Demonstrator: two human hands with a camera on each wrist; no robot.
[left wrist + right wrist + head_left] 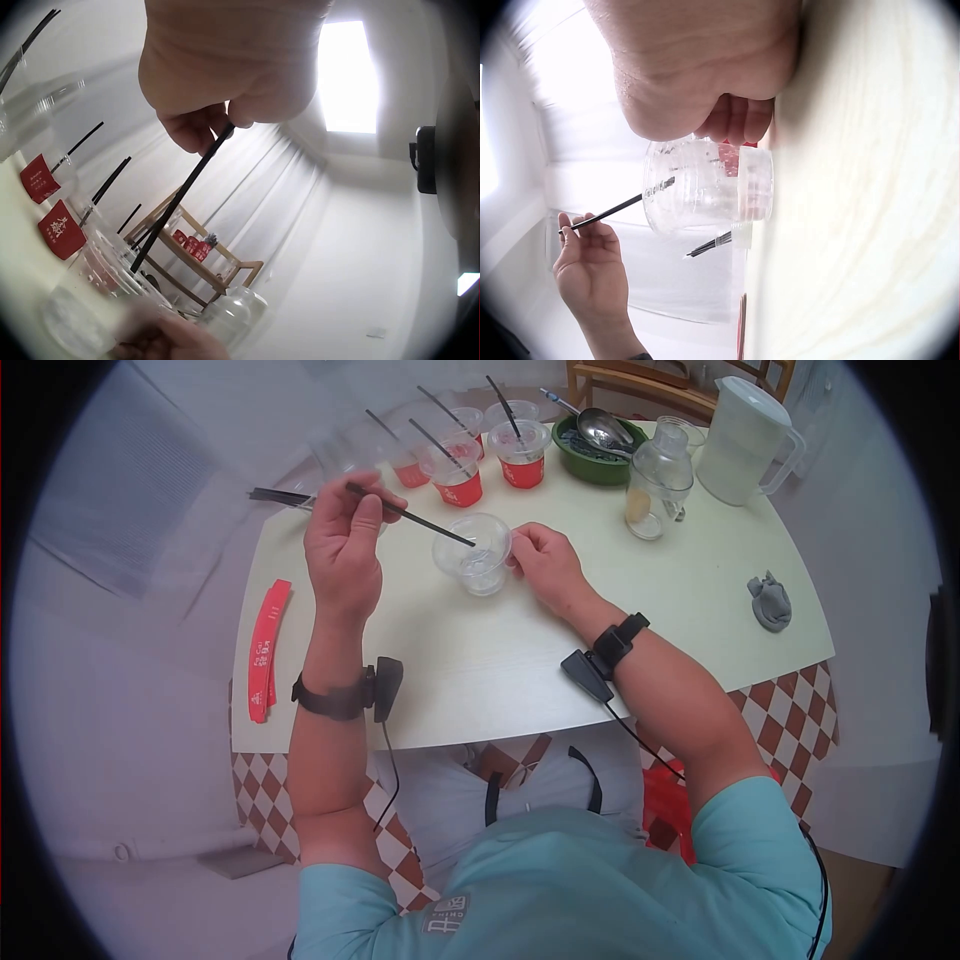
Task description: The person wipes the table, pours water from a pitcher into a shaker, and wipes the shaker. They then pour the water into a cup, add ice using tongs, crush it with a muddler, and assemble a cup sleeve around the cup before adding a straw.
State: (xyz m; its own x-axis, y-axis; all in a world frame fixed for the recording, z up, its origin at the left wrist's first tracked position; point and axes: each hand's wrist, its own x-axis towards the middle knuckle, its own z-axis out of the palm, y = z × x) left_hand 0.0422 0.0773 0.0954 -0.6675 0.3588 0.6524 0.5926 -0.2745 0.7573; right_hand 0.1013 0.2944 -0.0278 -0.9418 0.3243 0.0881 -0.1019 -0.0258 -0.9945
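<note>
My left hand (pixel 345 545) pinches a black straw (pixel 425 528) between thumb and fingers, high over the table's left half. The straw slants down to the right, its lower end over the mouth of a clear plastic cup (pixel 482 575). This cup stands upright on the table and has no red sleeve. With curled fingers my right hand (pixel 550 568) holds the cup by its right side; in the right wrist view the fingers (pixel 739 120) are right against its wall. In the left wrist view the straw (pixel 180 195) runs down from the fingertips toward the cup's rim.
Several cups with red sleeves (pixel 460 490) and black straws stand at the back. Behind are a green basin (pixel 590 468) with a ladle (pixel 602 430), a clear shaker (pixel 660 465) and a plastic jug (pixel 745 445). Red paper sleeves (pixel 265 650) lie left, a grey cloth (pixel 770 603) right.
</note>
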